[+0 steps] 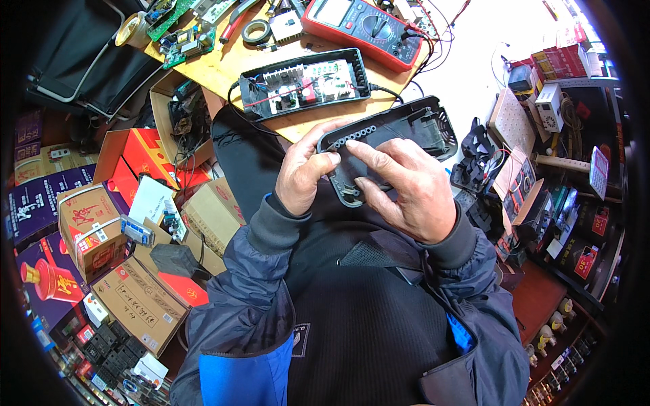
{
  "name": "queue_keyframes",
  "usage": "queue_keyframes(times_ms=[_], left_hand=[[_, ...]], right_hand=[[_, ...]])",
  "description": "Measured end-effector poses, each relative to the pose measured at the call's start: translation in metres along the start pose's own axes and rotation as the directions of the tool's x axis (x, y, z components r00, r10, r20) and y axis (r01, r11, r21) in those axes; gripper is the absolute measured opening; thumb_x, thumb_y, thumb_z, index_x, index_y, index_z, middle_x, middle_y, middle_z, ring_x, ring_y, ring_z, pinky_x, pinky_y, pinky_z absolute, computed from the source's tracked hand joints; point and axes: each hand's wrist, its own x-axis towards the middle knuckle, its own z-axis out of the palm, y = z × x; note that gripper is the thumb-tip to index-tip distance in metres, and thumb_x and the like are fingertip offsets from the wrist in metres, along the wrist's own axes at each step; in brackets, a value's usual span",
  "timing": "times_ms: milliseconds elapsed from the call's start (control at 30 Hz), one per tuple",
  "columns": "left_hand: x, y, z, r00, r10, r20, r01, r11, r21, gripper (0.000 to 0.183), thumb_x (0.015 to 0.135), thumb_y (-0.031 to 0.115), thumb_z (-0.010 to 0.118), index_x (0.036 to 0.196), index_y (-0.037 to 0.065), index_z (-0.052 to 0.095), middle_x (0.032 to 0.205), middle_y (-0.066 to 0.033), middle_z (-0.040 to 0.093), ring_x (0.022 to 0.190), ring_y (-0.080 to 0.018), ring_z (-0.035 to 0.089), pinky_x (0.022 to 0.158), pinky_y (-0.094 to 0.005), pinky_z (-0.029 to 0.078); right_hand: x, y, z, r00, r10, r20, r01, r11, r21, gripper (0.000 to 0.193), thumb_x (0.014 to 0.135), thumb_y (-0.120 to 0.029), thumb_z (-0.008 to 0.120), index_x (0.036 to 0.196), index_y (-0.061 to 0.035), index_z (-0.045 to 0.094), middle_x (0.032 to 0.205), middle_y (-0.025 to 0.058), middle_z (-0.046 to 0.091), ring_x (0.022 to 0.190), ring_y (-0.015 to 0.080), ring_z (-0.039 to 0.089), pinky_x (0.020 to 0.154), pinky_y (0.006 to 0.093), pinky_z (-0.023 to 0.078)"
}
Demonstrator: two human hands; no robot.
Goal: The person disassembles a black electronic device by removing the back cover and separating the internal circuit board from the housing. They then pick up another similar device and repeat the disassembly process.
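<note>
A black plastic casing half [399, 139], hollow side up, is held over my lap. My left hand [305, 166] grips its left end, thumb on the rim and the other fingers partly hidden beneath. Over the casing's inside lies my right hand [409, 186], index finger stretched toward a row of round holes and thumb low near the near-left corner. No object shows between the right fingers. Just beyond, on the yellow table [217, 71], sits the other black casing half [305, 84] with a circuit board, metal heat sinks and wires in it.
A red-rimmed multimeter [365, 30] with leads lies at the back. Beside it are a roll of black tape [256, 32] and green circuit boards [189, 44]. Cardboard boxes [139, 304] crowd the left floor. Black straps [477, 152] and shelves of parts stand on the right.
</note>
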Motion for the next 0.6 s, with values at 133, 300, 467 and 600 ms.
queue_keyframes(times_ms=[133, 300, 467, 600], left_hand=[[-0.0004, 0.0014, 0.0033, 1.0, -0.003, -0.015, 0.003, 1.0, -0.027, 0.062, 0.09, 0.024, 0.06, 0.146, -0.001, 0.058, 0.1, 0.0003, 0.064, 0.083, -0.0053, 0.049, 0.074, -0.0206, 0.041], [-0.0016, 0.0029, 0.0036, 0.999, -0.03, -0.011, 0.03, 0.998, -0.049, 0.061, 0.09, 0.022, 0.059, 0.146, -0.001, 0.057, 0.099, 0.0018, 0.062, 0.083, -0.0052, 0.049, 0.075, -0.0205, 0.04], [-0.0006, 0.0027, 0.0017, 1.0, -0.03, 0.01, 0.03, 0.998, -0.046, 0.061, 0.09, 0.023, 0.059, 0.147, -0.001, 0.057, 0.096, 0.0031, 0.06, 0.082, -0.0053, 0.048, 0.074, -0.0209, 0.04], [-0.0008, 0.0046, -0.0001, 0.997, -0.073, 0.033, 0.075, 0.996, -0.047, 0.07, 0.087, 0.023, 0.059, 0.148, -0.01, 0.048, 0.138, -0.0171, 0.064, 0.125, -0.0213, 0.063, 0.113, -0.0336, 0.046]], right_hand=[[-0.0004, -0.0009, 0.0009, 1.0, -0.007, 0.017, 0.007, 1.0, 0.005, 0.05, 0.085, -0.013, 0.078, 0.134, -0.01, 0.069, 0.09, 0.0079, 0.059, 0.079, 0.0273, 0.061, 0.073, 0.0389, 0.052], [0.0003, -0.0005, 0.0023, 1.0, -0.007, 0.026, 0.007, 1.0, 0.004, 0.051, 0.085, -0.013, 0.078, 0.135, -0.0111, 0.069, 0.09, 0.0076, 0.059, 0.079, 0.0273, 0.06, 0.073, 0.039, 0.051], [0.0032, -0.0017, 0.0017, 0.999, -0.01, 0.034, 0.011, 1.0, -0.019, 0.05, 0.086, -0.013, 0.078, 0.135, -0.0112, 0.069, 0.089, 0.0077, 0.058, 0.079, 0.0276, 0.06, 0.072, 0.0392, 0.051], [0.0046, -0.0042, -0.0035, 0.995, 0.042, 0.086, -0.041, 0.999, -0.015, 0.046, 0.087, -0.009, 0.077, 0.133, -0.0094, 0.073, 0.095, 0.011, 0.066, 0.083, 0.0307, 0.066, 0.075, 0.0398, 0.055]])
